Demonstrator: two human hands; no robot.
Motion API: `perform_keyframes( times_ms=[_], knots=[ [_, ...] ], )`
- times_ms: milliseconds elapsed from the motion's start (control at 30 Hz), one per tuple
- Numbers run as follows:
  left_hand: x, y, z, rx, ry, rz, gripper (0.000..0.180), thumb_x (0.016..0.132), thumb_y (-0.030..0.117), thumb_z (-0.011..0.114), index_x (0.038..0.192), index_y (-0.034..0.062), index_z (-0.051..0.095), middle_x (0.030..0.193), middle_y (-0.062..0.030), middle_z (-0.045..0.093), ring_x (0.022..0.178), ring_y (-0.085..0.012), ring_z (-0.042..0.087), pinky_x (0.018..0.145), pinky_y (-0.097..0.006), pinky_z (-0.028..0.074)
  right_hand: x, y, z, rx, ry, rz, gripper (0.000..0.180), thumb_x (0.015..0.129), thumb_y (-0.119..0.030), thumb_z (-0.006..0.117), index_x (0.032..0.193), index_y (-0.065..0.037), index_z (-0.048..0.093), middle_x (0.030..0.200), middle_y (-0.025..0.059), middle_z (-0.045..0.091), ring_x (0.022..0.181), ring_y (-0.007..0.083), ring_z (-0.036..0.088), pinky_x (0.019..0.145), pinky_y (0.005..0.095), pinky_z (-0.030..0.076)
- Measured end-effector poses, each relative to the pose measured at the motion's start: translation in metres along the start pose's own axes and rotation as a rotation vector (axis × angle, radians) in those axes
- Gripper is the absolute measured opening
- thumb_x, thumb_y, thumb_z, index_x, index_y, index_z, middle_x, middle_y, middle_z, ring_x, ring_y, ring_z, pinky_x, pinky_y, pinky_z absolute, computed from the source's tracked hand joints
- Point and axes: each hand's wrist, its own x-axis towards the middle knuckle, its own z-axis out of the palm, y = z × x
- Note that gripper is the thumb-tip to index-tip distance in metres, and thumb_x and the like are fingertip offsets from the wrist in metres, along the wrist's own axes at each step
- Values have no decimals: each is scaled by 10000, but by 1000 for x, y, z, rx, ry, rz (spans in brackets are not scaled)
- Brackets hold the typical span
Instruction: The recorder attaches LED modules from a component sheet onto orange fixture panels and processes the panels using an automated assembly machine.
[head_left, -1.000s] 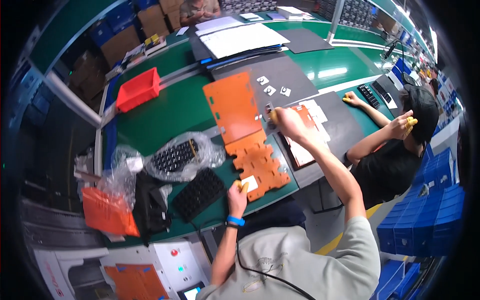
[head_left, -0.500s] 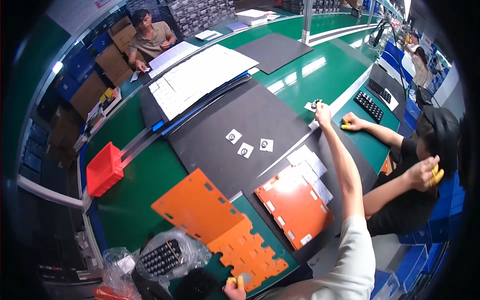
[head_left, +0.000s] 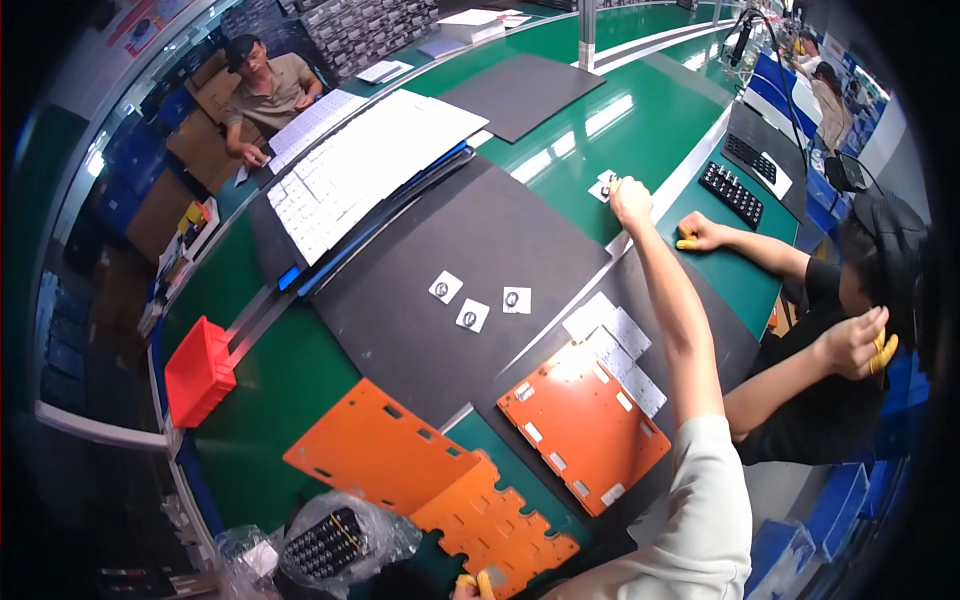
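Green desk (head_left: 560, 190) and dark mat (head_left: 520, 235) spread across mid-frame, three small cards (head_left: 473, 316) on the mat. At left we see a red bin (head_left: 199, 375); lower left, a clear bag (head_left: 385, 545) holds a black block (head_left: 325, 542). Blue bins (head_left: 842, 505) sit lower right. Of our hands, the right (head_left: 617, 188) has fingertips drawn together at a white card (head_left: 603, 186), upper right; we cannot tell whether they grip it. The left (head_left: 474, 588), cut off at bottom beside an orange panel (head_left: 525, 545), hides its hold.

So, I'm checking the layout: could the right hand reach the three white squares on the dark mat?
Probably yes: nothing visible stands between the right hand and the three white squares, though it is at another white square.
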Motion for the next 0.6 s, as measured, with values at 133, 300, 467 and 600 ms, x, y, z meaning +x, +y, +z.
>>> perform_keyframes(
  times_ms=[133, 300, 467, 600],
  knots=[
    [-8, -24, -11, -228, -20, -182, 195, 931, -2, 674, 821, 24, 516, 777, 12, 520, 773, -76, 523, 695, -255, 458, -33, 2, -35, 174, 115, -78, 431, 944, -403, 574, 1050, -7, 708, 950, 250, 716, 922, 419, 695, 837, 499, 537],
    [-5, -18, -21, -246, -69, -156, 229, 950, 34, 679, 799, 30, 507, 747, 45, 471, 702, -35, 420, 588, -235, 360, -223, -94, -142, 565, 23, -366, 225, 918, -242, 658, 1015, -46, 711, 839, 203, 708, 748, 362, 699, 665, 435, 533],
    [0, -15, -21, -303, -164, -162, 264, 969, 111, 680, 786, 33, 507, 682, 33, 465, 615, -35, 415, 523, -240, 337, -466, -87, -172, 96, -881, -1031, 242, 889, -225, 621, 832, 9, 650, 731, 231, 664, 718, 393, 678, 662, 496, 538],
    [-1, -21, -30, -278, -219, -196, 287, 984, 152, 668, 783, 29, 505, 670, 20, 486, 592, -48, 439, 511, -251, 365, -571, -71, -170, 274, -810, -914, 271, 917, -247, 585, 791, -12, 638, 709, 209, 667, 689, 407, 673, 637, 500, 545]
  ],
)
